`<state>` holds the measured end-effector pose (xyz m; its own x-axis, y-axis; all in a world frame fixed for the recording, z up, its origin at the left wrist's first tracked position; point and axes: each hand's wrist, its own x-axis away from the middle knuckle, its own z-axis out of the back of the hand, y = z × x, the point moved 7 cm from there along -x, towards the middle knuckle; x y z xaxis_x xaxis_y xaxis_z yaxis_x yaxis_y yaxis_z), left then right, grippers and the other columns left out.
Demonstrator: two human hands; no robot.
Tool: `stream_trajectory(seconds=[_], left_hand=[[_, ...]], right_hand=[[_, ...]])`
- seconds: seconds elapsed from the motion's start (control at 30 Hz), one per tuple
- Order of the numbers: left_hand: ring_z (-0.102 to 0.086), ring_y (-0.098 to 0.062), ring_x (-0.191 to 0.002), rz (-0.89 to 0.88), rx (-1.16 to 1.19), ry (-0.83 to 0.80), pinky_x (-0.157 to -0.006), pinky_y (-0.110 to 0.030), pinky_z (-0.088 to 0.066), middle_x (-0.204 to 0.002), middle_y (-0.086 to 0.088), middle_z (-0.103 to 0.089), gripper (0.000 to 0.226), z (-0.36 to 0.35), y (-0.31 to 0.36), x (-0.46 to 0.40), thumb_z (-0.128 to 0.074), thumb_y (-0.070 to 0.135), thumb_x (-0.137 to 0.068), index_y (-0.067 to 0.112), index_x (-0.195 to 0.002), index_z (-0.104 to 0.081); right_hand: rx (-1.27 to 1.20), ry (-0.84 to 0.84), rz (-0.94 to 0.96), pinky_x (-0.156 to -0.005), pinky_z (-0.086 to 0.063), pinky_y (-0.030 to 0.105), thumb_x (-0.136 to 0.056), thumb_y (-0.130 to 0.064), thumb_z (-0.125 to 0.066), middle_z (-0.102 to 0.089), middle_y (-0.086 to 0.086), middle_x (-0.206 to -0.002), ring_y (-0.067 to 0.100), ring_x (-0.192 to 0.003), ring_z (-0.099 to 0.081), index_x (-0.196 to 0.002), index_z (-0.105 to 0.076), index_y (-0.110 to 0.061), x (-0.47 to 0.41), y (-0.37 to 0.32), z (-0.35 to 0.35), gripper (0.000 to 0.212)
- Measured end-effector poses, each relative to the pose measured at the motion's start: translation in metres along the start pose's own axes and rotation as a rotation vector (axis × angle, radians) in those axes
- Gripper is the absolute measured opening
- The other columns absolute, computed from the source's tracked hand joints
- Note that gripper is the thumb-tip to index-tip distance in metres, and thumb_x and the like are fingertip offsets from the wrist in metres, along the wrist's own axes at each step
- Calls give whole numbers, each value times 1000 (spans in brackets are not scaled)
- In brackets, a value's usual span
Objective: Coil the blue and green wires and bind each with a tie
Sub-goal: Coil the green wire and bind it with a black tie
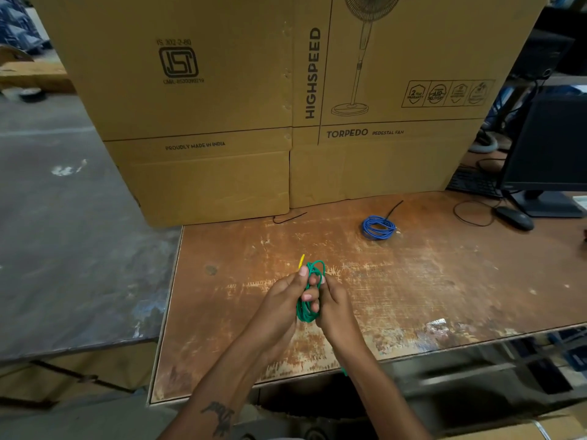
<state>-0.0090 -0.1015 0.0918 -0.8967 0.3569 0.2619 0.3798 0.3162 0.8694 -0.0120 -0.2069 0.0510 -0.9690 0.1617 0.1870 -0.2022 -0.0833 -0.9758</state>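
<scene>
A green wire coil (314, 268) is held upright above the worn wooden table (413, 281) between both hands. My left hand (282, 300) grips the coil's left side and pinches a yellow tie (301, 261) that sticks up past my thumb. My right hand (330, 304) grips the coil's right side, fingers curled through the loop. A blue wire coil (378, 227) lies flat on the table at the back right, with a black tie (394, 209) running off it toward the box.
A large cardboard fan box (254, 90) stands along the table's back edge. A black tie (290, 216) lies at its base. A monitor (549, 154), keyboard (473, 182) and mouse (514, 217) sit at the right. A grey surface (63, 217) adjoins on the left.
</scene>
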Motion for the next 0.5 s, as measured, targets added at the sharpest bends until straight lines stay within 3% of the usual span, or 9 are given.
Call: stream_trajectory(seconds=[0.07,0.17,0.23,0.3,0.37,0.43,0.5], left_hand=[[-48,-10,-57,-38,-130,54,-64,-25,-41,-61,6,-41,35,5,1,-2,-41,40,-106,16,-84,-52],[-45,-10,-55,-81,-177,144,-63,-22,-42,-58,8,-39,36,17,8,-6,-40,40,-107,17,-82,-51],[-41,-11,-54,-117,-157,168,-60,-19,-41,-57,9,-38,36,22,17,-7,-39,39,-108,17,-81,-50],[-37,-11,-54,-141,-121,165,-57,-19,-37,-57,10,-36,35,25,28,-8,-38,37,-108,17,-81,-49],[-33,-11,-56,-138,-50,132,-55,-19,-35,-59,9,-35,34,27,34,-9,-38,35,-108,17,-81,-48],[-31,-12,-58,-115,37,72,-53,-18,-34,-63,6,-33,32,29,35,-11,-40,35,-108,17,-83,-49],[-31,-13,-59,-97,31,-20,-56,-21,-33,-66,4,-30,32,28,32,-11,-43,38,-107,17,-84,-48]], right_hand=[[-37,-29,-45,-46,-37,11,-116,-27,-37,-59,-14,-56,3,-53,-49,-107,-66,-20,-4,1,0,31],[-73,-165,-129,-50,-35,20,-112,-48,-42,-64,2,-91,8,-55,-40,-139,-54,-33,-6,16,4,34],[-57,-319,-169,-54,-34,25,-108,-50,-48,-64,8,-105,9,-54,-37,-139,-54,-22,-1,23,12,41],[-62,-534,-203,-56,-35,24,-106,-42,-55,-64,4,-94,8,-55,-34,-130,-63,-8,6,29,22,43],[-96,-704,-253,-57,-33,25,-107,-32,-57,-52,-1,-76,7,-54,-30,-119,-72,-4,11,36,30,34],[-185,-690,-342,-54,-31,24,-106,-27,-60,-42,-3,-68,6,-50,-26,-116,-74,-4,7,45,38,28],[-285,-544,-459,-47,-30,21,-107,-19,-60,-44,-1,-67,4,-46,-25,-129,-67,-2,-3,53,44,29]])
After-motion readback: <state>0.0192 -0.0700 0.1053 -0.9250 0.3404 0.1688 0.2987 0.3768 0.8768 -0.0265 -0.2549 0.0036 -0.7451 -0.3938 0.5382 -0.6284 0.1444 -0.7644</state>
